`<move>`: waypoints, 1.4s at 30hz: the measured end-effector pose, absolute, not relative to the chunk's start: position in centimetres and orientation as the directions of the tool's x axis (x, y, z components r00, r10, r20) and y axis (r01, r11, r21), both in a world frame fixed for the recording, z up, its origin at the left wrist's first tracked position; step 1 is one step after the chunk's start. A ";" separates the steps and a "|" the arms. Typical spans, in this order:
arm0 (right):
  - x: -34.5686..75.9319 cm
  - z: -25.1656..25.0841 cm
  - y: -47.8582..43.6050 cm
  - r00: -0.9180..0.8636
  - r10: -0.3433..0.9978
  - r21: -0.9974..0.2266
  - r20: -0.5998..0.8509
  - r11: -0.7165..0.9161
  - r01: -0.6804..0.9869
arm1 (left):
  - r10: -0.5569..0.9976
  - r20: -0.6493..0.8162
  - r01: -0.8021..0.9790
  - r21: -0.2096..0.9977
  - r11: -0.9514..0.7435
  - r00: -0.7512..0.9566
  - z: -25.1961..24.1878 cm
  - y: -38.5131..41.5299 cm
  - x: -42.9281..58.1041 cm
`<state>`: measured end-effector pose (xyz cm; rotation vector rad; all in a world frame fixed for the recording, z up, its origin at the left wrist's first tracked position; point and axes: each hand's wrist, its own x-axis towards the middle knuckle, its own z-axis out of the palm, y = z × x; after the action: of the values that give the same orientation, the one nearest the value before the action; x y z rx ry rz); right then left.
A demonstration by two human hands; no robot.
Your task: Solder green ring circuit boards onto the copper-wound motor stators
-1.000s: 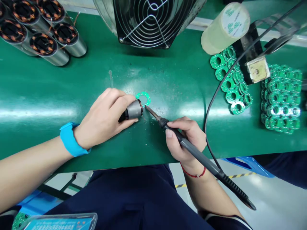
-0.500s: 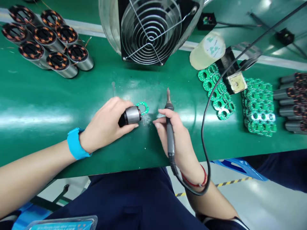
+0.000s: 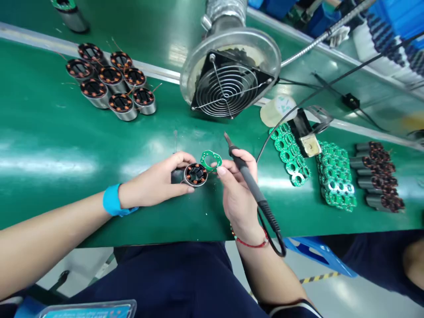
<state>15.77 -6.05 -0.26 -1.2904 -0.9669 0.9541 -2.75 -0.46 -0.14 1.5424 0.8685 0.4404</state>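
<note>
My left hand (image 3: 155, 181) is closed around a metal motor stator (image 3: 196, 175), whose open end with copper windings now faces up towards me. At its upper right edge sits a green ring-shaped circuit board (image 3: 217, 157). My right hand (image 3: 239, 196) holds a soldering iron (image 3: 249, 176) between thumb and fingers, its tip pointing up and away to the left. The right thumb and fingertips are also pinched at the board's lower right edge. Whether they grip the board or a thin wire by it, I cannot tell.
A fume fan (image 3: 225, 95) stands ahead. Several wound stators (image 3: 122, 106) are grouped at left; more stators (image 3: 380, 176) lie at far right. Green board panels (image 3: 336, 176), a pale roll (image 3: 276, 112) and an iron stand with sponge (image 3: 310, 145) are on the right. The iron's cable crosses there.
The stator has been turned from its side so its wound end shows. My right hand has come left to the board, the iron now tilted. The camera view has shifted.
</note>
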 end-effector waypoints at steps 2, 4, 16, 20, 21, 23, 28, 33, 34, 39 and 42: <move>15.4 -0.5 -5.9 0.355 0.933 -0.996 0.059 0.077 -0.036 | 0.764 -0.177 0.341 0.938 -0.059 0.620 -0.1 -0.2 -2.8; 14.8 -0.8 -5.9 0.431 0.893 -0.989 0.128 0.148 -0.013 | 0.754 -0.186 0.351 0.934 -0.062 0.630 0.1 0.0 -2.9; 16.3 -0.6 -6.0 -0.010 0.977 -0.802 0.211 0.179 0.570 | 0.668 -0.099 0.493 0.754 -0.434 0.738 -0.1 0.2 -3.4; 15.6 -0.9 -7.3 -0.090 0.890 -0.541 0.446 0.348 0.766 | 0.695 -0.161 0.422 0.879 -0.222 0.700 0.3 0.8 -4.0; 15.4 -0.9 -7.6 -0.120 0.886 -0.518 0.448 0.367 0.772 | 0.692 -0.170 0.386 0.907 -0.168 0.701 0.4 1.0 -4.0; 15.4 -0.8 -7.8 -0.180 0.900 -0.513 0.397 0.380 0.770 | 0.695 -0.175 0.330 0.939 -0.096 0.698 0.5 1.3 -4.0; 16.6 -0.1 -7.0 -0.285 0.939 -0.641 0.193 0.341 0.688 | 0.766 -0.190 0.300 0.954 -0.004 0.615 0.6 1.3 -3.0; 17.3 -0.1 -6.5 -0.347 0.900 -0.608 0.264 0.434 0.664 | 0.776 -0.197 0.293 0.956 0.016 0.600 0.7 1.0 -2.2; 17.2 -0.2 -6.4 -0.353 0.878 -0.578 0.323 0.478 0.661 | 0.775 -0.195 0.297 0.955 0.009 0.601 0.8 1.0 -2.1; 16.9 -0.2 -6.6 -0.362 0.822 -0.455 0.440 0.552 0.699 | 0.780 -0.222 0.317 0.948 0.032 0.586 1.0 1.0 -2.1; 16.8 0.0 -6.8 -0.323 0.838 -0.490 0.439 0.525 0.696 | 0.787 -0.262 0.316 0.944 0.090 0.558 1.1 1.0 -2.1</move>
<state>16.84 -6.82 -0.04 -1.2410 -2.1038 0.2773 -2.14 1.00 1.08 1.4949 0.9898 0.4529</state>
